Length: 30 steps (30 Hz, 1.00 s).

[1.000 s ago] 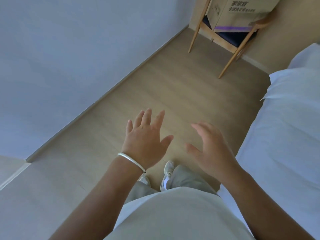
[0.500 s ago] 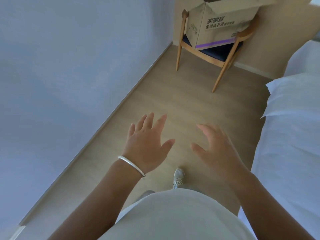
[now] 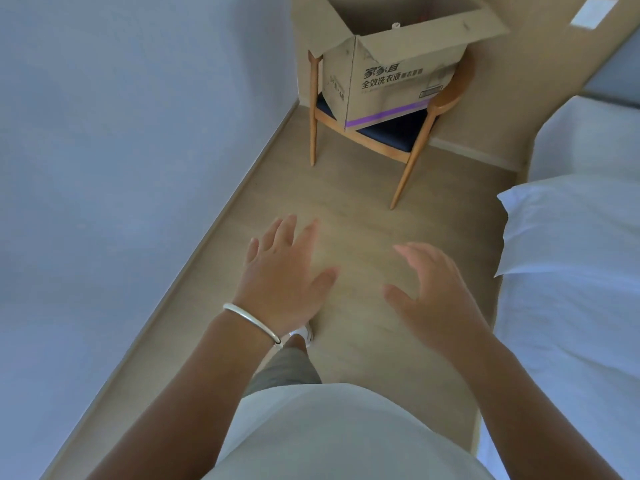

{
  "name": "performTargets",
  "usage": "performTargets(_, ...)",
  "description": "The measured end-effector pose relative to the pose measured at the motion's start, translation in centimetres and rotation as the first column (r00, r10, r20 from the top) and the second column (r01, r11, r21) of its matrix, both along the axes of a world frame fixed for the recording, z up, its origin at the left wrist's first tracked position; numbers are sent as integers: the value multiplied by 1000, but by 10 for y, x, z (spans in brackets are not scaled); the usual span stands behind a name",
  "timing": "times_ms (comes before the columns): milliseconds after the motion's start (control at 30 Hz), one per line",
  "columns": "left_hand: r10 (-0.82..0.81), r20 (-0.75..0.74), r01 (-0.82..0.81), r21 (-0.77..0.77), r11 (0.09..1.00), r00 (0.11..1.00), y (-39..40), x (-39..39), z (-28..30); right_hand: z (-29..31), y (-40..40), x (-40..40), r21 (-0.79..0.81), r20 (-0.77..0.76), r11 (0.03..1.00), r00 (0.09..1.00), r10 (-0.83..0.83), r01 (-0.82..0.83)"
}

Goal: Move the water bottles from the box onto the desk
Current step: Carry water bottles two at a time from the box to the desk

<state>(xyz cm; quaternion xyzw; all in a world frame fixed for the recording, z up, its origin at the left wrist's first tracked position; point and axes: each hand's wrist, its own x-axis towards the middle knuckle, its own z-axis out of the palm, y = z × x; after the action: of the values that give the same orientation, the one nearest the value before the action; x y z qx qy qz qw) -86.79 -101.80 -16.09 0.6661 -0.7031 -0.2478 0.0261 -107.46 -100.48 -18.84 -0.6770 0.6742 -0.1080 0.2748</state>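
Standing upright on chair (image 3: 408, 133), box (image 3: 391, 77) opens upward; bottles mostly hidden

matt cardboard box (image 3: 398, 74), wooden chair (image 3: 412, 161), shiny metal bangle (image 3: 251, 320)

Soft, even daylight fills the room, leaving only faint shadows. The fingertips of both hands are motion-blurred (the wide lens also bends the edges).
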Motion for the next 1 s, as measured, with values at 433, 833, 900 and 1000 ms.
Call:
performTargets(433, -188, -56, 188, 0, 982, 981, -283, 24, -8, 19, -251, 31, 12, -134, 995, 986, -99, 102)
performTargets(833, -228, -62, 228, -6, 974, 972, -457, -10, -26, -2, -424, -5, 35, -76, 990, 988, -134, 136)
performTargets(900, -219, -43, 219, -20, 976, 975, -489, -23, -27, -9, -463, -21, 29, -42, 990, 990, -134, 135)
performTargets(1000, -191, -13, 191, -25, 981, 982, -540, -48, -22, -12, -527, -51, 18, 10, 992, 992, -126, 126)
